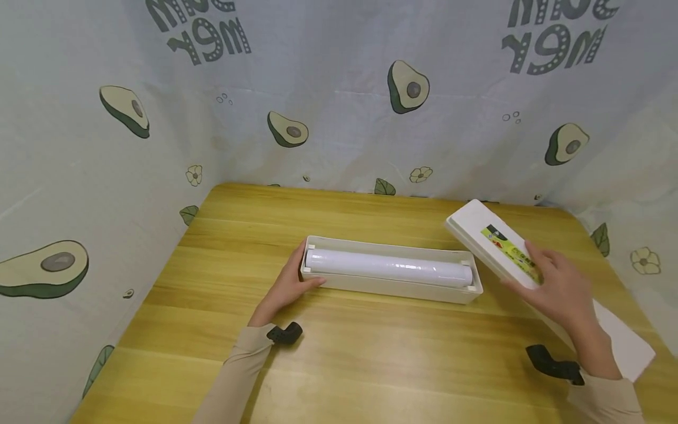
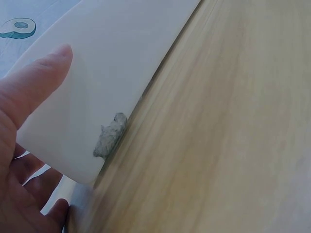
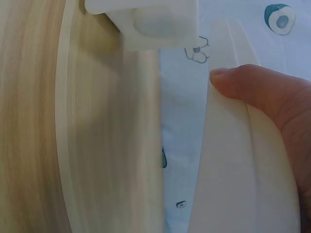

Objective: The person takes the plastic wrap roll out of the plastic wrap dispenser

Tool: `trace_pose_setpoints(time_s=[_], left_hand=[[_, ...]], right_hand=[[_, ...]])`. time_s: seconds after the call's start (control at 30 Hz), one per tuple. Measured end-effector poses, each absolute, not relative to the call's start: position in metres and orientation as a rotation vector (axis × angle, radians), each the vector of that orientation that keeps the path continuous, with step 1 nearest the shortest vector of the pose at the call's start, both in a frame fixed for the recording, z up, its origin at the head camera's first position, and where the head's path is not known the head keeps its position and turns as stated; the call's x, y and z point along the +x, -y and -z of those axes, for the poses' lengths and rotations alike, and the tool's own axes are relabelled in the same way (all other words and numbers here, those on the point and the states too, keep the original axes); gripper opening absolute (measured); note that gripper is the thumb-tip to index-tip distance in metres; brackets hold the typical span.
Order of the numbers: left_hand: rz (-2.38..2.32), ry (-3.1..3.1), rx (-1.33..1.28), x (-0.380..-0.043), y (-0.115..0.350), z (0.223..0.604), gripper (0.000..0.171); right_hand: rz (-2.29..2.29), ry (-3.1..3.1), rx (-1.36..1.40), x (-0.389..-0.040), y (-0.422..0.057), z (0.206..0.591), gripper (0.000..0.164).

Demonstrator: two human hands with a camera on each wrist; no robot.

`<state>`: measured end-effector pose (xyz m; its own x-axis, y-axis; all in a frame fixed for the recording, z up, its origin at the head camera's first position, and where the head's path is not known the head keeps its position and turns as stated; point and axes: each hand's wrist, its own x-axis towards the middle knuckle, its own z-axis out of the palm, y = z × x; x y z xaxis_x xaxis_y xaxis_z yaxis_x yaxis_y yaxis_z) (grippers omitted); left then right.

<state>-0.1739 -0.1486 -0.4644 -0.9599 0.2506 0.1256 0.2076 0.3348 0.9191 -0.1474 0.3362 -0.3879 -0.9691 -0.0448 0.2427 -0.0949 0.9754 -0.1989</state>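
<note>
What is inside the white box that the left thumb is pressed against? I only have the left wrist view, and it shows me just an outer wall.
Observer: The box is open at the top in the head view, and a shiny white roll lies lengthwise inside it.

Operator: Good. What is the right hand doing? It's out of my picture.

Observer: The right hand holds a long white cover, off to the right of the box.

Operator: Any marking on that cover, so I can tell its faces apart?

Observer: Yes, the face turned up in the head view carries a yellow-green label, partly hidden by the fingers. I can't make out its wording.
</note>
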Motion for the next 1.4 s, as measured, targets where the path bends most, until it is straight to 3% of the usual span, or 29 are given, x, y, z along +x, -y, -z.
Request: trace_pose_setpoints(time_s=[1.4], left_hand=[[-1.709, -2.554, 0.406, -0.172, 0.147, 0.466, 0.098]], right_hand=[[-0.317, 2.992, -0.161, -0.140, -0.373, 0.397, 0.099]])
